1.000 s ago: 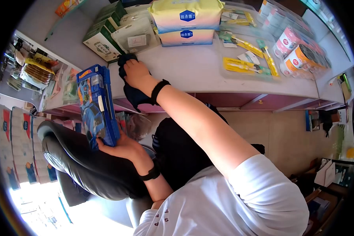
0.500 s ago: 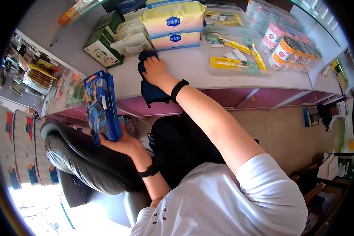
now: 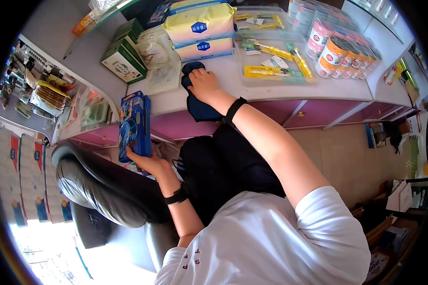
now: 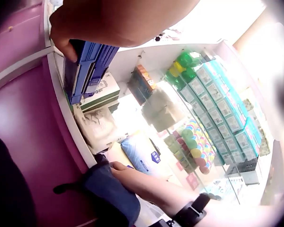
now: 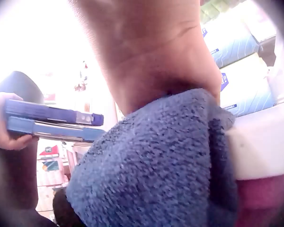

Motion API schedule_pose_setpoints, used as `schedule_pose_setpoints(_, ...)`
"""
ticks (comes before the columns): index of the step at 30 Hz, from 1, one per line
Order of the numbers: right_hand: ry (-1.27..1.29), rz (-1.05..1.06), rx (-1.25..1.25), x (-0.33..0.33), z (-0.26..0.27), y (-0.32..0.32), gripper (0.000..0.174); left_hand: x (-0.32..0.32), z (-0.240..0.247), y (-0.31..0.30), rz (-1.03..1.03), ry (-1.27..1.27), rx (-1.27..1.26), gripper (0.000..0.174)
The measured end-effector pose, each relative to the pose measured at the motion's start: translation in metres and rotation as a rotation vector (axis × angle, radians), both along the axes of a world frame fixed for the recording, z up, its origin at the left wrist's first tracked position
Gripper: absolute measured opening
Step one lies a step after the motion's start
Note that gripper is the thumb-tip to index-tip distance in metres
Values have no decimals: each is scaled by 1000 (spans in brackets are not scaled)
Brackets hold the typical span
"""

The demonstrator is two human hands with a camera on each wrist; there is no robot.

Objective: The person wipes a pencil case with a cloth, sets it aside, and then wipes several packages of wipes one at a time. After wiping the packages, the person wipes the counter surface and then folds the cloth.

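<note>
My left hand [image 3: 150,161] grips the lower end of a blue pencil case [image 3: 134,126] with a car picture on its front, held upright before the counter edge. In the right wrist view, the thumb and fingers hold one end of the pencil case [image 5: 52,120], whose two layers show edge-on. My right hand [image 3: 207,88] holds a dark blue towel [image 3: 197,107] against the countertop, its lower part hanging over the front edge. Up close, the towel [image 5: 151,161] has a fluffy texture and hides my right fingers.
Stacked yellow-and-blue tissue packs [image 3: 199,28] stand behind my right hand. Green-and-white boxes [image 3: 123,61] and clear bags [image 3: 164,78] are to their left. A clear plastic tray [image 3: 276,78] holds several toothbrushes; wrapped cans [image 3: 342,57] stand beyond. A black chair [image 3: 95,185] is at my left.
My right hand has slid the towel rightward along the counter's front edge, to before the tissue packs. A clear bag at the left now lies flat. The pencil case has shifted slightly right.
</note>
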State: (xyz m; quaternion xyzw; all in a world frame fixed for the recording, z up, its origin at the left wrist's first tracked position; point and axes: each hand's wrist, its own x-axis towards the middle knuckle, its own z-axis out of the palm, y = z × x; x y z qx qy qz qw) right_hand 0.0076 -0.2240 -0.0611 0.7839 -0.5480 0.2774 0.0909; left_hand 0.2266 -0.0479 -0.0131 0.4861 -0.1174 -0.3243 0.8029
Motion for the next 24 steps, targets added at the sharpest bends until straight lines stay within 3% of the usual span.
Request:
schedule_pose_setpoints(5, 0, 103, -53, -39, 4, 19, 28, 1, 2, -15, 68, 66, -44, 64)
schedule_pose_setpoints(9, 40, 231, -90, -71, 10, 47, 26, 5, 9, -22, 59, 54, -45, 67)
schedule_pose_setpoints(12, 60, 290, -56, -90, 13, 70, 34, -1, 19, -21, 54, 33, -31, 65)
schedule_pose_setpoints(19, 111, 308, -95, -129, 29, 127, 34, -1, 12, -24, 19, 31, -40, 64)
schedule_pose_setpoints(24, -94, 293, 63, -162, 36, 166, 40, 3, 8, -24, 56, 54, -42, 62)
